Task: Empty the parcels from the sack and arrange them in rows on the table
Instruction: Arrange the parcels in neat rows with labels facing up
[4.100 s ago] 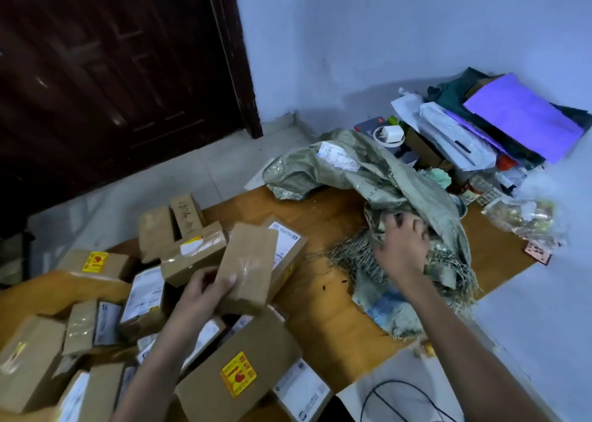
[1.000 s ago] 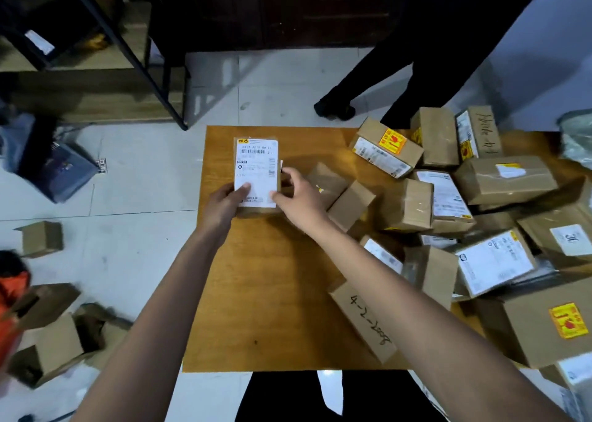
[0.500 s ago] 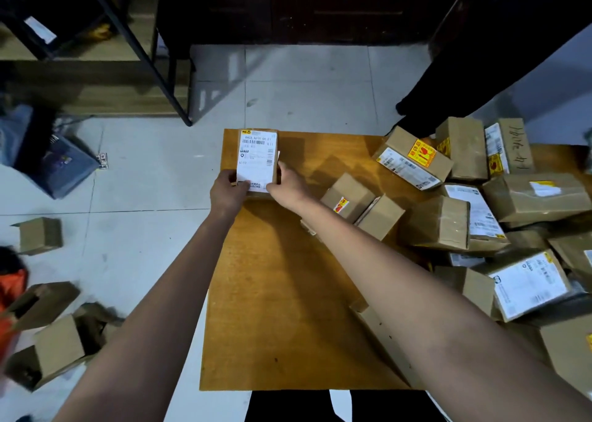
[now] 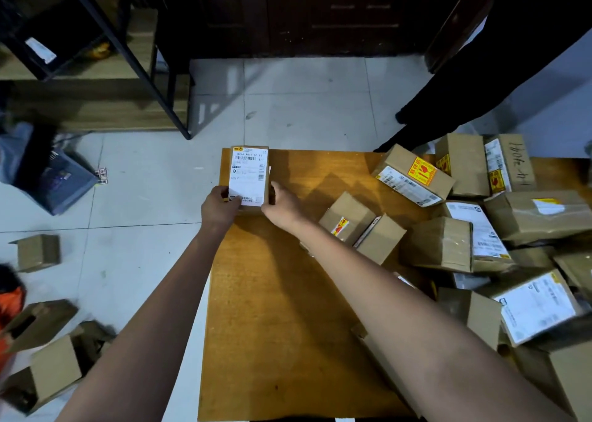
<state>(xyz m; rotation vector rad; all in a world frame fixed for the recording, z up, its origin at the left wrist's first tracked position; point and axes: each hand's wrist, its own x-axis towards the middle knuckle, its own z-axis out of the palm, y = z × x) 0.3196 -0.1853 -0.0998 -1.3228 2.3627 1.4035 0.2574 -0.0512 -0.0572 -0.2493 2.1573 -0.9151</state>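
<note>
A small cardboard parcel [image 4: 248,173] with a white shipping label on top lies at the far left corner of the wooden table [image 4: 288,309]. My left hand [image 4: 219,208] grips its near left corner, and my right hand [image 4: 283,208] holds its near right side. Several more cardboard parcels [image 4: 448,229] are heaped loosely over the right half of the table. The sack is out of view.
A person in dark clothes [image 4: 480,85] stands beyond the table's far right. Opened cardboard boxes [image 4: 48,357] lie on the tiled floor at left. A black metal rack [image 4: 128,53] and a dark bin [image 4: 48,178] stand at far left.
Since four seconds ago my view turned from the sack to the table's left end. Both hands slid the labelled parcel away from me into the far left corner.
</note>
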